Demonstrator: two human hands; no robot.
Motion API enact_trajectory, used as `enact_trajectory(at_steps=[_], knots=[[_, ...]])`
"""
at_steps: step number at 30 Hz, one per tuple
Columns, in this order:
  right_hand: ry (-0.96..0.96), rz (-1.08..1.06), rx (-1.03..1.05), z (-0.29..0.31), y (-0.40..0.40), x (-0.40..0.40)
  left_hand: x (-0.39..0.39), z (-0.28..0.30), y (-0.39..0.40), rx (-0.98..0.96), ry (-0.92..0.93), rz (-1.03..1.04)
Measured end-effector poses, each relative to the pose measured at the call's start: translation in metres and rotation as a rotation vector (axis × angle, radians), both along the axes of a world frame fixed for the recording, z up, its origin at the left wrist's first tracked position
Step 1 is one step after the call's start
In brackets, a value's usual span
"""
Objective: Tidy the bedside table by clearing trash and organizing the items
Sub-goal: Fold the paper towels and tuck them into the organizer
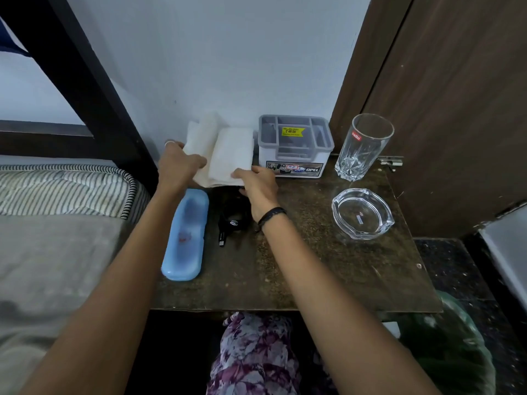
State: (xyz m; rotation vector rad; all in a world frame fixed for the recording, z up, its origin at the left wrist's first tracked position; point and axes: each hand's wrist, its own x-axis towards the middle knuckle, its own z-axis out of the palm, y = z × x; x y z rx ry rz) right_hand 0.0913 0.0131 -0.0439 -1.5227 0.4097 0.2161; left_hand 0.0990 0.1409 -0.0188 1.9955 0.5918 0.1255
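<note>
Bedside table point(328, 269): dark mottled top, fills centre and lower right of frame; striped mattress point(62, 189) abuts it at left, brown door point(456, 109) at right, pale wall behind

White cloth point(228, 155): folded, held up at the back of the table, upper centre of frame, just left of the organizer. Left hand point(176, 166) grips its left edge, fingers curled round the fabric; ring visible on 1 finger. Right hand point(258, 183) pinches the lower right corner of the cloth; dark band on that wrist

Blue case point(185, 238): long, closed, lying flat along the left edge of the table, below the left hand

Grey-and-white organizer point(295, 146): several compartments, yellow price sticker on top, "OPEL" label on front; stands against the wall, centre right

Drinking glass point(363, 146): clear, upright, red logo, right of the organizer, near the door

Glass ashtray point(362, 213): clear, below the drinking glass, apart from it

Black cable point(232, 220): coiled, between the blue case and the right wrist, plug end pointing toward lower frame
</note>
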Motion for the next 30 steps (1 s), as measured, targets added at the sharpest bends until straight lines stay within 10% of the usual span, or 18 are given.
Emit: enact_trajectory(at_steps=[4, 14, 23, 30], knots=[[-0.013, -0.037, 0.411, 0.022, -0.023, -0.022, -0.02, 0.021, -0.014, -0.206, -0.089, -0.057], [-0.105, -0.171, 0.14, 0.026, -0.113, -0.115, -0.108, 0.001, -0.087, -0.476, -0.105, -0.122], [-0.074, -0.104, -0.556, -0.014, -0.134, -0.14, -0.148, -0.03, -0.134, 0.546, -0.025, -0.23], [-0.207, -0.13, -0.654, -0.015, -0.13, -0.133, -0.145, -0.045, -0.132, 1.008, -0.071, -0.187]])
